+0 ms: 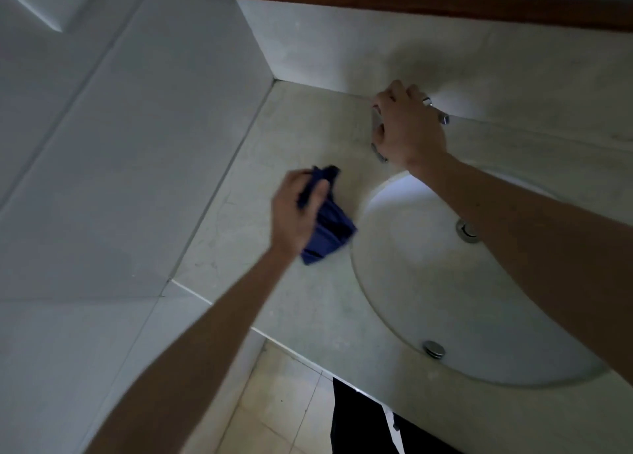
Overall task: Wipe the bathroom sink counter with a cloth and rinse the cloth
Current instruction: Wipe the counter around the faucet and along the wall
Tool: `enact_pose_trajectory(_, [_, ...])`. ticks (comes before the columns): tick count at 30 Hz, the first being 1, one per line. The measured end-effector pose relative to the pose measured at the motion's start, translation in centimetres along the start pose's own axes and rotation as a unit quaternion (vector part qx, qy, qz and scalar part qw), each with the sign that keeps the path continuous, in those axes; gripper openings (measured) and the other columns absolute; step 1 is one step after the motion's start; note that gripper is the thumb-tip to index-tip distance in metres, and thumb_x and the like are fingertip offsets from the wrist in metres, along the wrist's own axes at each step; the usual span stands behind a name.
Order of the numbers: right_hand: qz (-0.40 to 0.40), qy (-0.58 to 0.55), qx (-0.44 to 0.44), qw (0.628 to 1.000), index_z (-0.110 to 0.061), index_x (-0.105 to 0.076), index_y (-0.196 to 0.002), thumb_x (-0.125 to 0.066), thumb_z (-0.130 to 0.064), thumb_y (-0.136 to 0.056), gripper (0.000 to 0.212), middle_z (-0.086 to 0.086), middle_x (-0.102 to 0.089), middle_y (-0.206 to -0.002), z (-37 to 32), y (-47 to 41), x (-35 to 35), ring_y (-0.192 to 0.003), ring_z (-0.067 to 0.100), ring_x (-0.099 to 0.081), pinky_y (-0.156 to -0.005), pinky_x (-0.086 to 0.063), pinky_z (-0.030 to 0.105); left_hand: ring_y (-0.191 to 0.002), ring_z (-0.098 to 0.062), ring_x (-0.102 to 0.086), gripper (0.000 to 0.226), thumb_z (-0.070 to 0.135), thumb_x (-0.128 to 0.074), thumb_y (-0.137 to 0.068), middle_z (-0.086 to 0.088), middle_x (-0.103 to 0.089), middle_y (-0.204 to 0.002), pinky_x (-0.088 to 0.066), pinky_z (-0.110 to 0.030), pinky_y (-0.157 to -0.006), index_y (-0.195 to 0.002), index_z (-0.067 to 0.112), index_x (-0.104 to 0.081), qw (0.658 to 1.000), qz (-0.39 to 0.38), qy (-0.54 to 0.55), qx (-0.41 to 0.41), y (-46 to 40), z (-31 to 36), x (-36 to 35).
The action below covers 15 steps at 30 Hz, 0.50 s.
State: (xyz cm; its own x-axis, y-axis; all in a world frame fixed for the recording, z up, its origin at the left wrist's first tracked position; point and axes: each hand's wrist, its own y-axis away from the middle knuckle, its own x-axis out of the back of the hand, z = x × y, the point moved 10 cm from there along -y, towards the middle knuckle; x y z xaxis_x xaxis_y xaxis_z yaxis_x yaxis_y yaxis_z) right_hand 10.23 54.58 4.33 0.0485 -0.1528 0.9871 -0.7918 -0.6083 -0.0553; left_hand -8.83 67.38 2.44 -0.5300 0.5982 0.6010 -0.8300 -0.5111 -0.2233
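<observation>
here the dark blue cloth (325, 220) hangs bunched and creased from the left hand (296, 210), whose fingers curl round its top, just above the counter (246, 213) at nine o'clock of the sink basin (428, 282). it looks kept close, likely ready for rinsing. at twelve o'clock the right hand (409, 128) is curled over the chrome faucet (376, 124), probably to start water. the hands are well apart.

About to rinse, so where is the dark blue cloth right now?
In the head view, the dark blue cloth is bunched in the left hand, above the beige stone counter just left of the white oval sink basin.
</observation>
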Motion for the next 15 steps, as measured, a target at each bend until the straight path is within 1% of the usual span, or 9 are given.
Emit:
enact_pose_trajectory(2, [-0.001, -0.005, -0.001, 1.000, -0.006, -0.053, -0.121, -0.055, -0.018, -0.089, 0.034, 0.018, -0.046, -0.125, 0.0, 0.0, -0.1, -0.117, 0.039, -0.045, -0.064, -0.047, 0.046, -0.092, -0.013, -0.062, 0.031, 0.033, -0.059, -0.100, -0.006, -0.065, -0.107, -0.045, -0.021, -0.081, -0.106, 0.005, -0.071, 0.998, -0.008, -0.068, 0.014, -3.2, -2.6, 2.6])
enact_pose_trajectory(4, [0.004, -0.018, -0.001, 1.000, -0.008, -0.055, -0.119, -0.055, -0.016, -0.086, 0.033, 0.016, -0.047, -0.123, 0.0, 0.0, 0.0, -0.115, 0.038, -0.045, -0.066, -0.052, 0.052, -0.091, -0.017, -0.061, 0.032, 0.033, -0.058, -0.101, -0.008, -0.065, -0.112, -0.041, -0.022, -0.078, -0.109, 0.005, -0.070, 0.989, -0.028, -0.142, 0.029, -5.7, -5.1, 3.7])
enact_pose_trajectory(6, [0.003, -0.026, -0.001, 1.000, -0.010, -0.055, -0.119, -0.056, -0.016, -0.085, 0.035, 0.015, -0.047, -0.122, 0.0, -0.1, -0.2, -0.115, 0.037, -0.045, -0.067, -0.053, 0.055, -0.092, -0.022, -0.063, 0.033, 0.036, -0.057, -0.101, -0.007, -0.064, -0.115, -0.040, -0.025, -0.076, -0.110, 0.007, -0.070, 0.980, -0.050, -0.188, 0.042, -7.1, -7.3, 3.3])
enact_pose_trajectory(8, [0.000, -0.029, 0.001, 1.000, -0.010, -0.055, -0.120, -0.056, -0.017, -0.085, 0.036, 0.015, -0.047, -0.122, 0.0, -0.1, -0.3, -0.116, 0.037, -0.045, -0.066, -0.053, 0.054, -0.096, -0.025, -0.064, 0.038, 0.043, -0.056, -0.100, -0.004, -0.064, -0.116, -0.044, -0.028, -0.076, -0.112, 0.010, -0.071, 0.976, -0.081, -0.199, 0.043, -7.4, -8.4, 1.2])
enact_pose_trajectory(9, [0.002, -0.026, 0.001, 1.000, -0.010, -0.055, -0.121, -0.056, -0.017, -0.085, 0.036, 0.015, -0.047, -0.123, 0.0, -0.1, -0.3, -0.116, 0.037, -0.045, -0.065, -0.052, 0.052, -0.098, -0.025, -0.064, 0.042, 0.047, -0.055, -0.099, -0.004, -0.063, -0.118, -0.047, -0.031, -0.078, -0.114, 0.011, -0.071, 0.973, -0.105, -0.202, 0.029, -7.2, -8.3, -0.4])
enact_pose_trajectory(11, [0.009, -0.017, 0.004, 1.000, -0.011, -0.055, -0.120, -0.055, -0.019, -0.087, 0.034, 0.014, -0.047, -0.123, 0.1, -0.2, -0.2, -0.116, 0.036, -0.045, -0.062, -0.048, 0.046, -0.108, -0.026, -0.062, 0.048, 0.052, -0.055, -0.097, -0.004, -0.061, -0.124, -0.051, -0.036, -0.088, -0.121, 0.013, -0.069, 0.966, -0.167, -0.197, -0.008, -6.2, -7.4, -3.7])
enact_pose_trajectory(13, [0.009, -0.015, 0.007, 1.000, -0.011, -0.055, -0.120, -0.055, -0.019, -0.088, 0.033, 0.013, -0.047, -0.123, 0.1, -0.2, -0.3, -0.116, 0.035, -0.045, -0.060, -0.042, 0.043, -0.121, -0.027, -0.056, 0.058, 0.057, -0.056, -0.094, -0.007, -0.054, -0.135, -0.049, -0.043, -0.100, -0.133, 0.015, -0.062, 0.954, -0.217, -0.200, -0.044, -5.1, -6.4, -6.0])
enact_pose_trajectory(14, [0.008, -0.015, 0.007, 1.000, -0.011, -0.055, -0.120, -0.055, -0.020, -0.088, 0.034, 0.013, -0.047, -0.124, 0.0, -0.2, -0.3, -0.116, 0.035, -0.045, -0.061, -0.042, 0.043, -0.127, -0.028, -0.052, 0.065, 0.060, -0.056, -0.091, -0.008, -0.049, -0.142, -0.047, -0.046, -0.104, -0.140, 0.017, -0.055, 0.951, -0.223, -0.209, -0.051, -4.7, -6.1, -6.3])
enact_pose_trajectory(15, [0.007, -0.012, 0.007, 1.000, -0.011, -0.054, -0.121, -0.055, -0.020, -0.088, 0.034, 0.013, -0.047, -0.124, 0.0, -0.2, -0.3, -0.116, 0.035, -0.045, -0.061, -0.042, 0.042, -0.131, -0.028, -0.047, 0.071, 0.063, -0.058, -0.089, -0.008, -0.043, -0.148, -0.044, -0.046, -0.107, -0.145, 0.020, -0.049, 0.954, -0.211, -0.212, -0.036, -4.4, -6.1, -6.0])
